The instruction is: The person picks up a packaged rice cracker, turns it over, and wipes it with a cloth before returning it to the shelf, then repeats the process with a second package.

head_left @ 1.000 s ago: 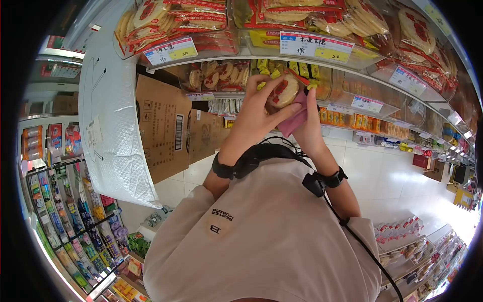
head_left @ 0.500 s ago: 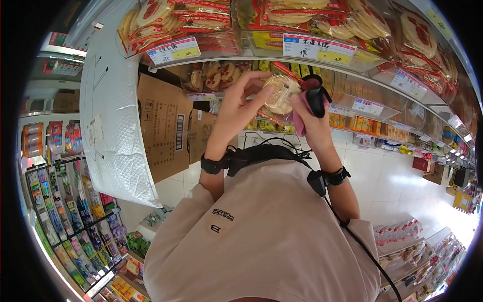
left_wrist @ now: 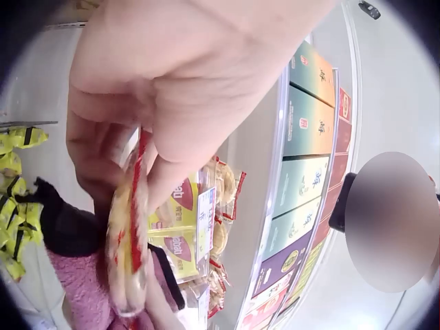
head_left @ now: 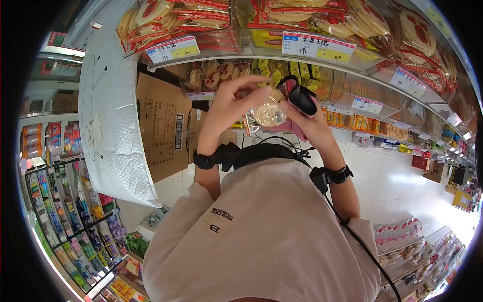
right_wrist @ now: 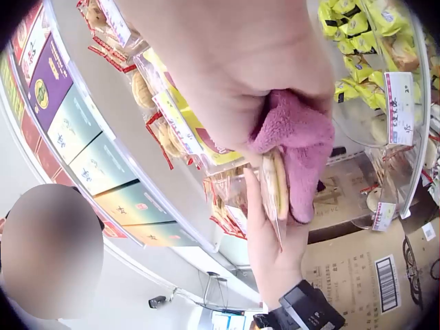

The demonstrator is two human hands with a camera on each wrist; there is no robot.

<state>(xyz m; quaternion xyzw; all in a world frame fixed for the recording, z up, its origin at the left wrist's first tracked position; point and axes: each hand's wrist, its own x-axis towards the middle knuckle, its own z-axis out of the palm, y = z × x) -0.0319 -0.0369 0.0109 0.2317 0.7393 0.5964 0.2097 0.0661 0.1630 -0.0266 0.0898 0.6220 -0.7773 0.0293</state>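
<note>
A clear packet of round crackers [head_left: 269, 113] with red trim is held up in front of the shelf. My left hand [head_left: 226, 108] pinches it from the left between thumb and fingers. The left wrist view shows the packet [left_wrist: 129, 240] edge-on, its upper part hidden in the fingers. My right hand [head_left: 316, 130] grips a pink cloth [right_wrist: 295, 127] bunched in the palm, and a black-edged part [head_left: 303, 98] sticks up above the fingers. The right thumb lies at the packet's right edge.
Above, a shelf bin holds red-wrapped crackers [head_left: 198, 12] behind a price tag [head_left: 318, 48]. Yellow packets [head_left: 303, 71] sit on the lower shelf. Cardboard boxes [head_left: 161, 131] and a white foil-like sheet [head_left: 113, 131] stand to the left. A blurred-faced person [left_wrist: 392, 220] shows in the wrist views.
The packet has come lower and a little left, away from the shelf, and now shows its other face. My left hand has moved left. The black-edged part of the cloth has come into view.
</note>
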